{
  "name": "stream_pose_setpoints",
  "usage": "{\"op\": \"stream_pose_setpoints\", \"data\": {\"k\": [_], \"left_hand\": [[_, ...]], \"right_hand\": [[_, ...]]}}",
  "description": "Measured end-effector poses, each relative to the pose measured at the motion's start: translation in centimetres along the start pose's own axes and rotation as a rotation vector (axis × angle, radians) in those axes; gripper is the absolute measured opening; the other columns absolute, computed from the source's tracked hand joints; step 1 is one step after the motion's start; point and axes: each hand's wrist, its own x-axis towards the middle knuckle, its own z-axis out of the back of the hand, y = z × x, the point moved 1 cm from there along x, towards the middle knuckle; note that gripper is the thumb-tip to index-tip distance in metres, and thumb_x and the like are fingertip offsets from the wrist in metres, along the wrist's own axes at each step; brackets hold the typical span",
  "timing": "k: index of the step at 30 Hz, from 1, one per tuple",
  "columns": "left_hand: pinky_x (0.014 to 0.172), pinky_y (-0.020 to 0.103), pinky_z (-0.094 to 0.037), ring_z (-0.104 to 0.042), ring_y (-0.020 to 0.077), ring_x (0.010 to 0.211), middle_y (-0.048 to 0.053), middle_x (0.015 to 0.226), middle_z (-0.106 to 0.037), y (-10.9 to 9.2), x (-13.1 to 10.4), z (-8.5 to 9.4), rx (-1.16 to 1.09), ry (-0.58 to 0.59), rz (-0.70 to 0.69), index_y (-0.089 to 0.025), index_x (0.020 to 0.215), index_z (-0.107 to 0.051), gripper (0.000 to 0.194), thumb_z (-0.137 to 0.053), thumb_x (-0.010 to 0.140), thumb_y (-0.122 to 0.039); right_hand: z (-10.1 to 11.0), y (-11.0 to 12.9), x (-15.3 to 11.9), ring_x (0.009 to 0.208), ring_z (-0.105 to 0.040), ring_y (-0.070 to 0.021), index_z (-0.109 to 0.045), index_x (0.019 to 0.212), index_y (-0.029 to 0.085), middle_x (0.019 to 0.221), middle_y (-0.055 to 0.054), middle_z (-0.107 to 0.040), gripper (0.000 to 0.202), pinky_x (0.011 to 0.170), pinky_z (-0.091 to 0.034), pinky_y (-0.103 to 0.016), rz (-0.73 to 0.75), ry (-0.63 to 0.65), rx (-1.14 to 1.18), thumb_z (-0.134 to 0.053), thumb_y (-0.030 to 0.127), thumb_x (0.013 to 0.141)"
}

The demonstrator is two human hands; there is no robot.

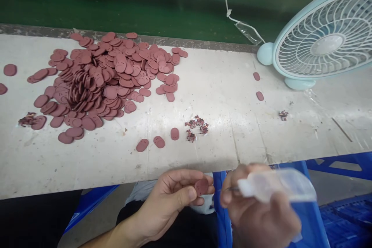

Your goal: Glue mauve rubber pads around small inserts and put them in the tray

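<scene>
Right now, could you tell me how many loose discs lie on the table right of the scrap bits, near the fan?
2: one disc by the fan base, another just below it.

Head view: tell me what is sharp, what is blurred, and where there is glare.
Head view: the pile of red-brown discs and the fan are fairly sharp; the right hand and the clear plastic piece on it are smeared by motion blur; the left hand with its disc is slightly soft; a pale sheen lies on the white table; the green backdrop is dark.
</scene>
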Motion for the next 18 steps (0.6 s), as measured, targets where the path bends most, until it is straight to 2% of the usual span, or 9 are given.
{"op": "stream_pose_setpoints", "data": {"k": [3, 6, 9, 11, 12, 13, 15, 16, 18], "left_hand": [[0.083, 0.019, -0.059, -0.075, 0.0213, 0.108, 0.01, 0.117, -0.079, -0.1, -0.1, 0.2, -0.008, -0.001, -0.022, -0.023, 0.109, -0.079, 0.022, -0.078, 0.088, -0.025], [0.085, 0.02, -0.059, -0.074, 0.0215, 0.109, 0.011, 0.119, -0.078, -0.2, -0.4, 0.4, -0.02, -0.014, -0.041, -0.022, 0.11, -0.079, 0.021, -0.077, 0.089, -0.025], [0.085, 0.021, -0.059, -0.074, 0.0217, 0.109, 0.011, 0.121, -0.077, -0.4, -0.6, 0.6, -0.025, -0.052, -0.046, -0.021, 0.11, -0.079, 0.021, -0.076, 0.089, -0.024], [0.084, 0.021, -0.059, -0.075, 0.0214, 0.108, 0.012, 0.121, -0.077, -0.5, -0.7, 0.9, -0.025, -0.072, -0.051, -0.021, 0.11, -0.079, 0.021, -0.077, 0.089, -0.024], [0.084, 0.021, -0.059, -0.075, 0.0214, 0.108, 0.012, 0.121, -0.077, -0.6, -0.8, 1.0, -0.025, -0.081, -0.055, -0.021, 0.11, -0.079, 0.021, -0.077, 0.089, -0.025], [0.083, 0.021, -0.059, -0.075, 0.0215, 0.108, 0.012, 0.121, -0.077, -0.7, -0.8, 1.2, -0.023, -0.09, -0.058, -0.021, 0.11, -0.079, 0.021, -0.077, 0.089, -0.025], [0.082, 0.021, -0.06, -0.075, 0.0218, 0.108, 0.013, 0.122, -0.077, -0.9, -0.9, 1.4, -0.022, -0.106, -0.059, -0.02, 0.11, -0.078, 0.022, -0.077, 0.089, -0.025], [0.082, 0.02, -0.06, -0.075, 0.0218, 0.108, 0.013, 0.122, -0.077, -1.0, -0.9, 1.5, -0.022, -0.112, -0.061, -0.02, 0.11, -0.078, 0.022, -0.077, 0.089, -0.025], [0.081, 0.02, -0.06, -0.075, 0.0217, 0.108, 0.013, 0.122, -0.077, -1.1, -0.9, 1.6, -0.024, -0.113, -0.063, -0.02, 0.11, -0.078, 0.022, -0.077, 0.088, -0.026]], "right_hand": [[2.8, -0.2, 4.3, 0.053, -0.066, -0.0104, -0.064, 0.11, 0.017, 0.068, 0.002, -0.064, 0.032, 0.039, -0.053, -0.014, -0.317, 0.031, 0.535, -0.06, 0.046, 0.097], [5.5, -0.8, 8.1, 0.063, -0.07, -0.0105, -0.051, 0.118, 0.018, 0.072, 0.004, -0.061, 0.03, 0.046, -0.059, -0.013, -0.58, 0.166, 1.038, -0.062, 0.034, 0.096], [6.6, -0.7, 9.4, 0.062, -0.07, -0.0123, -0.05, 0.113, 0.022, 0.07, 0.006, -0.057, 0.031, 0.039, -0.057, -0.014, -0.66, 0.258, 1.134, -0.068, 0.021, 0.088], [6.0, -0.3, 8.7, 0.062, -0.07, -0.0108, -0.052, 0.115, 0.02, 0.074, 0.004, -0.06, 0.041, 0.034, -0.05, -0.009, -0.593, 0.275, 1.088, -0.075, 0.022, 0.082], [5.4, 0.0, 8.1, 0.06, -0.067, -0.0087, -0.054, 0.117, 0.018, 0.076, 0.003, -0.061, 0.044, 0.031, -0.045, -0.006, -0.505, 0.26, 0.996, -0.077, 0.027, 0.081], [4.6, 0.2, 7.3, 0.055, -0.063, -0.0064, -0.056, 0.116, 0.018, 0.076, 0.003, -0.061, 0.042, 0.028, -0.04, -0.005, -0.382, 0.227, 0.799, -0.076, 0.033, 0.082], [3.0, 0.4, 6.1, 0.043, -0.051, -0.0045, -0.064, 0.107, 0.021, 0.073, 0.004, -0.061, 0.027, 0.025, -0.034, -0.009, -0.11, 0.126, 0.231, -0.07, 0.039, 0.087], [2.1, 0.3, 5.7, 0.042, -0.048, -0.0054, -0.068, 0.101, 0.023, 0.072, 0.004, -0.062, 0.02, 0.028, -0.036, -0.013, -0.004, 0.08, -0.092, -0.068, 0.039, 0.089], [0.5, -0.4, 5.8, 0.052, -0.056, -0.0115, -0.072, 0.092, 0.024, 0.074, 0.001, -0.067, 0.014, 0.044, -0.049, -0.024, 0.118, 0.046, -0.694, -0.071, 0.037, 0.088]]}}
